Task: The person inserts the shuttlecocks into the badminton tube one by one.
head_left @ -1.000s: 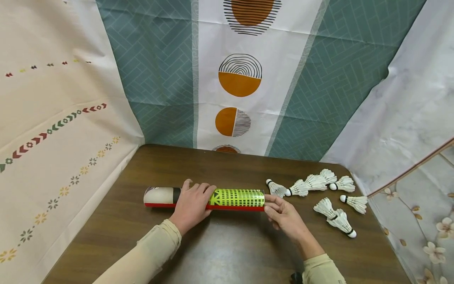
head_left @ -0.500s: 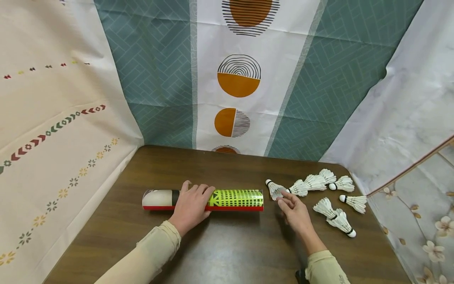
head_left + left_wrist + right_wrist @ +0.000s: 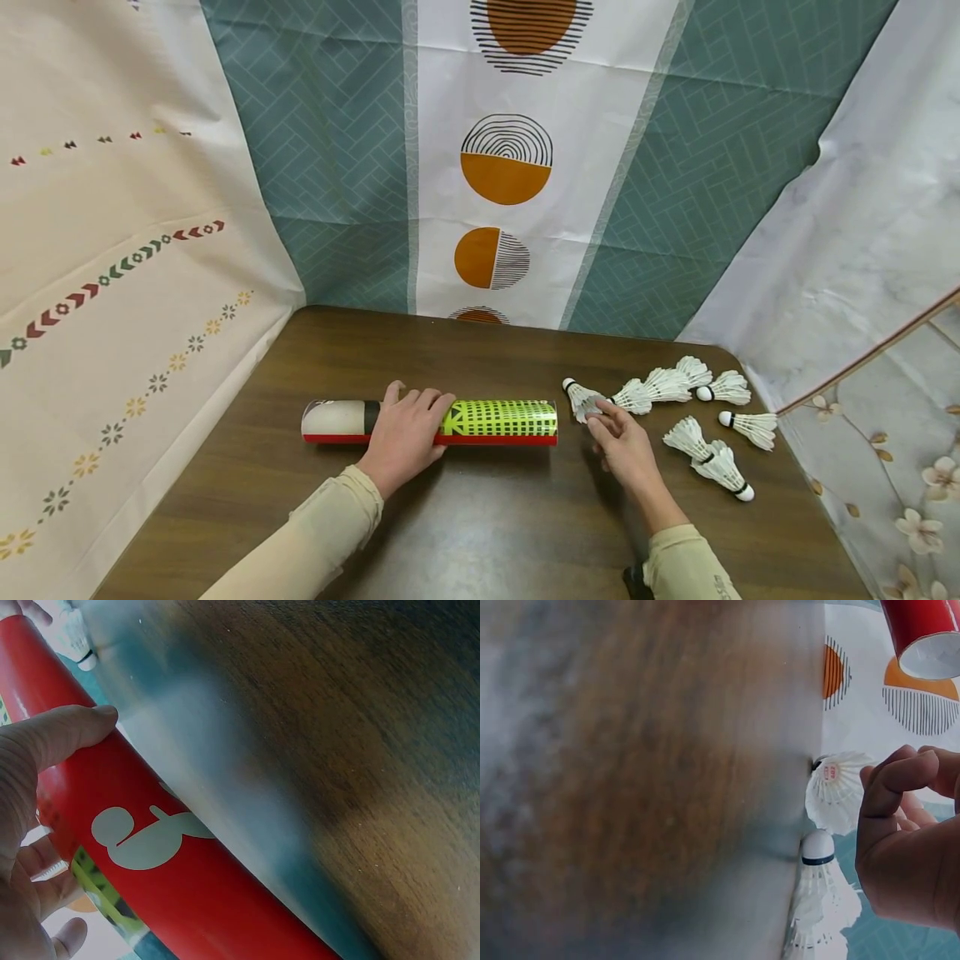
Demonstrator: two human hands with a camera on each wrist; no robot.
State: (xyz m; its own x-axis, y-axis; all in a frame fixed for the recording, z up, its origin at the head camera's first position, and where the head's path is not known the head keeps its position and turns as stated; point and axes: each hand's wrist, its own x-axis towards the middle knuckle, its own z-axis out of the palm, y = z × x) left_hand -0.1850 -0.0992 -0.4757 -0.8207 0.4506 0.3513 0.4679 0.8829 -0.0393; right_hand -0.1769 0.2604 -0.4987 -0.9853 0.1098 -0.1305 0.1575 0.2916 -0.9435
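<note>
The red and lime tube (image 3: 502, 418) lies across the middle of the table (image 3: 480, 517), roughly parallel to the far edge, and the left hand (image 3: 405, 425) has its grip wrapped around it. The right hand (image 3: 627, 452) is at the feathers of the nearest shuttlecock (image 3: 580, 398); whether its grip pinches them I cannot tell. Other shuttlecocks (image 3: 666, 386) lie toward the far right corner and right edge.

The left hand (image 3: 405, 429) holds a red-edged tube (image 3: 501, 419).
</note>
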